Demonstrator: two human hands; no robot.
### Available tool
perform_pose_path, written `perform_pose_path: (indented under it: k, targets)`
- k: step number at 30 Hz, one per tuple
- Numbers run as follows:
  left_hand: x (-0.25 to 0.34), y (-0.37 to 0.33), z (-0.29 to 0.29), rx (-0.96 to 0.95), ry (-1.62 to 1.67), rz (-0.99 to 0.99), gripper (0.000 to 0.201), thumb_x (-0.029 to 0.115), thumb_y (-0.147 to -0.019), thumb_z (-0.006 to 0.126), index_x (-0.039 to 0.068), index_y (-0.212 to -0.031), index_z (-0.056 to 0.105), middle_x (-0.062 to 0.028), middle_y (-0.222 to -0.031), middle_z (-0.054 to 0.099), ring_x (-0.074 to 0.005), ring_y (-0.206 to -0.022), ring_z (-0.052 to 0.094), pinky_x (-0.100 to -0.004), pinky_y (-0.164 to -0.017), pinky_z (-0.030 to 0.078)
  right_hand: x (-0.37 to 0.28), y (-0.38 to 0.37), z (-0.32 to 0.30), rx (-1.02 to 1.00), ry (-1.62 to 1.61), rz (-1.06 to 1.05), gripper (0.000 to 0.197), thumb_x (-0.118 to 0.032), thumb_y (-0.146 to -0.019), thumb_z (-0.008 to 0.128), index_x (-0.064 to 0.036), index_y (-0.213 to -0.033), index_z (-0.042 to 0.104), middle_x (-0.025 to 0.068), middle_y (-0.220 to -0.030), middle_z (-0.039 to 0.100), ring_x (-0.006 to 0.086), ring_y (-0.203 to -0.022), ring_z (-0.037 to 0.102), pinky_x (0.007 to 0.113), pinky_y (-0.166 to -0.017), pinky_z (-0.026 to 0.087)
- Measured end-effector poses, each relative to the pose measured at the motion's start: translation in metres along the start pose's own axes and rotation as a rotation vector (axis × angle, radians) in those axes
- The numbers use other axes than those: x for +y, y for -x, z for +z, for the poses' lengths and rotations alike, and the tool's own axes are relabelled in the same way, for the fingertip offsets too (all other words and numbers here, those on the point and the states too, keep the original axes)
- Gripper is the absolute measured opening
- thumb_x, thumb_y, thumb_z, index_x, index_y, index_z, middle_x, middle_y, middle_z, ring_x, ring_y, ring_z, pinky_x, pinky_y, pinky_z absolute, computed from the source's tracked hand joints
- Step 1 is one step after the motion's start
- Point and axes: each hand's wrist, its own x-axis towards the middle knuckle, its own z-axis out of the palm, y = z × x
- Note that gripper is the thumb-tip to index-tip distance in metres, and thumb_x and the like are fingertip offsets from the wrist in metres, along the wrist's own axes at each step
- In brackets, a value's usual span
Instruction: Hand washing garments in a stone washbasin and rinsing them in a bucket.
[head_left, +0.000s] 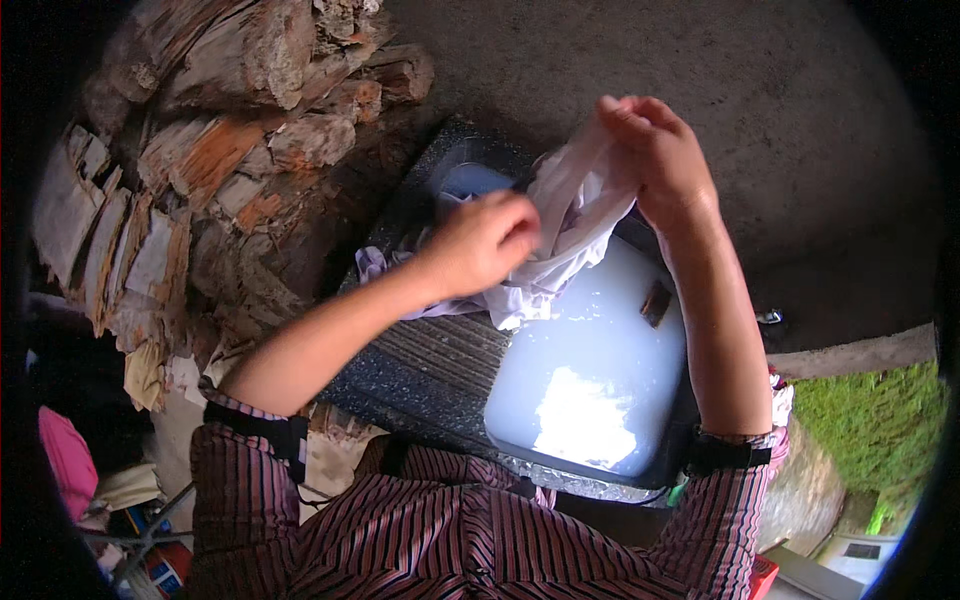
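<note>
Both my hands grip a wet white cloth over a dark speckled stone sink. My left hand clutches the cloth's lower bunched part. My right hand holds the upper end higher up, so the fabric is stretched between them. Below the cloth lies a basin of milky, soapy water. A ribbed washboard surface slopes down on the sink's left side. More of the pale cloth drapes onto the sink rim near my left wrist.
A stack of split firewood rises to the left of the sink. Bare concrete ground spreads behind and to the right. Green grass shows at lower right. A small brown object sits at the water's edge. Pink cloth lies lower left.
</note>
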Motion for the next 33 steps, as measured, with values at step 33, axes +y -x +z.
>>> perform_pose_path:
  k: [33]
  targets:
    - [0.007, 0.058, 0.008, 0.079, -0.247, 0.103, 0.039, 0.004, -0.070, 0.056, 0.004, -0.107, 0.048, -0.0153, -0.093, 0.055, -0.0330, -0.075, 0.056, -0.0423, -0.075, 0.043, -0.028, 0.024, 0.016, -0.113, -0.345, 0.075, 0.018, -0.006, -0.085, 0.044, -0.0044, -0.102, 0.050, 0.0061, -0.084, 0.056, 0.0162, -0.075, 0.057, 0.033, -0.068, 0.049]
